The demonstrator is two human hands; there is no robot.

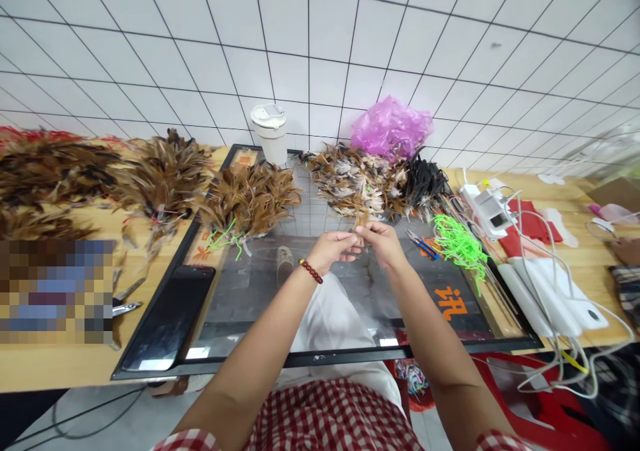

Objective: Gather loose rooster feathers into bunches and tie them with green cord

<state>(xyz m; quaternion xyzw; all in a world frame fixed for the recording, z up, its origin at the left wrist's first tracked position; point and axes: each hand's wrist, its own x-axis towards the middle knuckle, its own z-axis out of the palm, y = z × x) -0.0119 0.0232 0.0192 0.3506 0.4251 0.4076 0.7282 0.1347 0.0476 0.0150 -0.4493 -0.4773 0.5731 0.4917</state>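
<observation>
Over the glass-topped panel (260,304) my two hands meet, fingertips pressed together. My left hand (333,251), with a dark red bead bracelet (311,271) at its wrist, is closed in a pinch. Beside it, my right hand (383,241) pinches too. A small brown feather seems to be between the fingertips, mostly hidden by them. Just beyond lies a pile of brown and white feathers (345,181), with black feathers (425,184) at its right end. Blue-handled snips (424,246) and a heap of bright green strings (460,244) lie right of my hands.
Brown feather bunches (250,198) cover the left side, near a black phone (170,318). A lidded white cup (270,134) and a pink plastic bag (393,128) stand by the tiled wall. White cables and a power strip (483,208) lie right. Another person's hand (627,251) shows far right.
</observation>
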